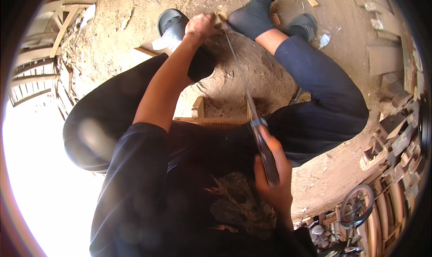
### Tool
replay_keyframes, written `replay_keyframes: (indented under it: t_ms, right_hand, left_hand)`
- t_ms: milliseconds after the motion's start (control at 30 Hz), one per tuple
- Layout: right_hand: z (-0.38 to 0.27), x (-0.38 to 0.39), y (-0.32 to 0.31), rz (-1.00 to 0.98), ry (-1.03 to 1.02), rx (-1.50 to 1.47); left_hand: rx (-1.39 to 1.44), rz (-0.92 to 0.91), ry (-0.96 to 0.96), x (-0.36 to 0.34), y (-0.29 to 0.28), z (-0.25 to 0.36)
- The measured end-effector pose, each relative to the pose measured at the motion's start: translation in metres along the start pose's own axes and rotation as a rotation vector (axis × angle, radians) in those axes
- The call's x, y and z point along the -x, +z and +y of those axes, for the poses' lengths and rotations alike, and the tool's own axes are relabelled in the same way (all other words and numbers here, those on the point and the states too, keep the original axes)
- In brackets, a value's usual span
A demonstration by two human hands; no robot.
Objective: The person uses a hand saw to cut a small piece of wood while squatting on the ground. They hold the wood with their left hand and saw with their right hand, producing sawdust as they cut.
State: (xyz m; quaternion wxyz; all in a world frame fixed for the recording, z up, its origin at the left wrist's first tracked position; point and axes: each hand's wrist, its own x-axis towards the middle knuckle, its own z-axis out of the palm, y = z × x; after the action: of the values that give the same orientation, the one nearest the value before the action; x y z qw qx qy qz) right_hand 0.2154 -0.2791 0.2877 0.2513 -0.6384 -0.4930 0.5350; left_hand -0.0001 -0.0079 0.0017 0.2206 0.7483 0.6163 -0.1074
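Observation:
My right hand (278, 178) is wrapped round the dark handle of a hand saw (243, 79), close to my belly. The long, thin blade slants away and slightly left, reaching a small wooden piece (219, 20) on the ground. My left hand (202, 27) is closed on that piece, beside the blade's far end; its fingertips are partly hidden. My right foot, in a dark sock (250, 19), is against or very near the wood on the right. A dark slide sandal (171, 24) shows left of my left hand.
I sit on a low wooden stool (211, 121) over a dirt floor (112, 36). Another sandal (303, 26) lies right of my socked foot. Wood offcuts (400, 140) are heaped along the right, with a motorbike (330, 236) at lower right. Wooden framing (38, 54) stands at left.

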Motion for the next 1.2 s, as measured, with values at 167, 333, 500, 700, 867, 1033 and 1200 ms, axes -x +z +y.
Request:
replay_keyframes:
  t_ms: [167, 333, 500, 700, 867, 1033, 1200]
  right_hand:
    - [0.018, -0.034, 0.008, -0.001, 0.075, -0.03]
    - [0.004, -0.005, -0.01, 0.019, -0.035, -0.083]
    - [0.006, -0.03, -0.003, -0.011, 0.013, -0.071]
    - [-0.006, -0.01, -0.011, -0.028, 0.093, -0.053]
    - [-0.009, -0.033, -0.004, -0.061, 0.085, -0.04]
    - [-0.009, -0.002, -0.001, -0.01, -0.036, -0.034]
    - [0.006, -0.048, 0.006, 0.029, -0.032, -0.037]
  left_hand:
    - [-0.061, -0.006, -0.026, -0.007, 0.008, 0.004]
    - [-0.107, 0.025, -0.024, -0.003, 0.003, 0.001]
    - [-0.112, 0.025, -0.005, -0.009, 0.006, 0.002]
    - [-0.125, 0.067, -0.017, 0.003, -0.001, 0.009]
    - [-0.142, 0.037, -0.024, -0.005, 0.014, 0.0]
    - [-0.126, 0.058, -0.059, 0.001, 0.011, -0.005]
    - [-0.105, 0.02, -0.031, -0.011, 0.015, 0.002]
